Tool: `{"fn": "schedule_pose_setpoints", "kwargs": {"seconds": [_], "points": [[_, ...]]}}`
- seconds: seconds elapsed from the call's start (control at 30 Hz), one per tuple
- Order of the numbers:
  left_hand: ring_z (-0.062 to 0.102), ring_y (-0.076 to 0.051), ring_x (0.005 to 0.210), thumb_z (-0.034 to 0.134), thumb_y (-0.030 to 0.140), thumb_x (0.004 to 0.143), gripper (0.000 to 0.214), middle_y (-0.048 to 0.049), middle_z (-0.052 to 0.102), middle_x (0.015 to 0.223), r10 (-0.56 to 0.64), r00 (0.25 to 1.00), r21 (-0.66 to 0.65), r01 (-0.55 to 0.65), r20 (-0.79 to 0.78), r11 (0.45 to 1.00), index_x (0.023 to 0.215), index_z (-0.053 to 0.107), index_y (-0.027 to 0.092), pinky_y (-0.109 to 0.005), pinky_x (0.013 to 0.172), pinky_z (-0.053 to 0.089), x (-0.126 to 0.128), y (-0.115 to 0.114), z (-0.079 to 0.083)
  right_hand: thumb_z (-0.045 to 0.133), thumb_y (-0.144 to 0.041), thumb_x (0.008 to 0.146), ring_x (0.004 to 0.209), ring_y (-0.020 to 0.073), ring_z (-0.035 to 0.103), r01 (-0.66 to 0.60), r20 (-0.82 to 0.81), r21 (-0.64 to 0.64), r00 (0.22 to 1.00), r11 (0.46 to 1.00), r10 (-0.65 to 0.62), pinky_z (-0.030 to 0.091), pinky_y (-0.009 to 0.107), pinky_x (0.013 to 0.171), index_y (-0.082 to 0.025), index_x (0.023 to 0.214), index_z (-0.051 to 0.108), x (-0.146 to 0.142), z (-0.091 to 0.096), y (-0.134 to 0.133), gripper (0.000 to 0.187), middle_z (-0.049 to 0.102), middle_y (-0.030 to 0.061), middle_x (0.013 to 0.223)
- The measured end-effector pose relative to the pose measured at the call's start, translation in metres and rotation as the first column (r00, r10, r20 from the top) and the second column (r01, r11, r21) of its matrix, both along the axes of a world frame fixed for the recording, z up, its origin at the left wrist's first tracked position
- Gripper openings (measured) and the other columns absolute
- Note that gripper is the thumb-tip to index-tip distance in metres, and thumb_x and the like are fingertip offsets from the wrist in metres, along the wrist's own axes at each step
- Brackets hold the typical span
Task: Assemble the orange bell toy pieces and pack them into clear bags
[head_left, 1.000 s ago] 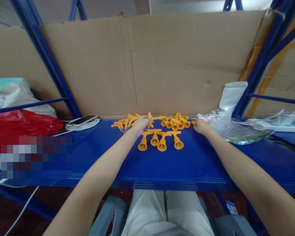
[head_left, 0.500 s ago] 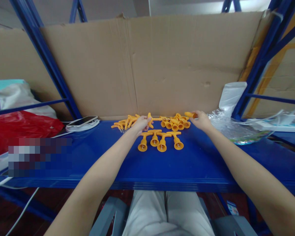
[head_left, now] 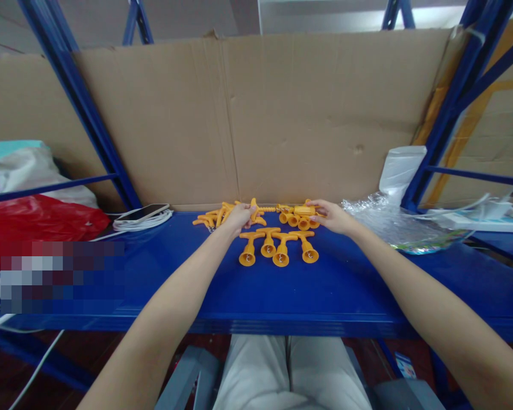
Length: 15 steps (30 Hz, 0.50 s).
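Far left: red bag, then a phone lying on coiled white cable. Orange handles heaped at the back of the blue counter. Left hand beside them, fingers closed on an upright orange handle. Nearer the front edge, four T-handled pieces with bell-shaped cups in a row. Right of the held handle, loose cups clustered; right hand above their right side, fingers gripping an orange cup. Clear plastic wrap farther right.
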<state>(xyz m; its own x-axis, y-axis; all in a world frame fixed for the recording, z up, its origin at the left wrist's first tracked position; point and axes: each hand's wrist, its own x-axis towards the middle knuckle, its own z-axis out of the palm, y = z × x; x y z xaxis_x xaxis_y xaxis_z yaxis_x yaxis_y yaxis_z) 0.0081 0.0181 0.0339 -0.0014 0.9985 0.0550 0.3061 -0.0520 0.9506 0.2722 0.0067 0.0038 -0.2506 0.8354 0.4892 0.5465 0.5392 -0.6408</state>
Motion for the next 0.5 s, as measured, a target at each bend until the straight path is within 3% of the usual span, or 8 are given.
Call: {"fn": "schedule_pose_setpoints", "kwargs": {"seconds": [0.5], "points": [[0.029, -0.003, 0.027, 0.043, 0.019, 0.092, 0.03, 0.0077, 0.036, 0.033, -0.028, 1.0, -0.007, 0.028, -0.013, 1.0, 0.063, 0.049, 0.014, -0.017, 0.035, 0.019, 0.0025, 0.0011, -0.0019, 0.057, -0.012, 0.077, 0.105, 0.019, 0.062, -0.052, -0.028, 0.008, 0.998, 0.999, 0.052, 0.048, 0.038, 0.094, -0.017, 0.111, 0.055, -0.0081, 0.0005, -0.0022, 0.035, 0.062, 0.0092, 0.117]]}}
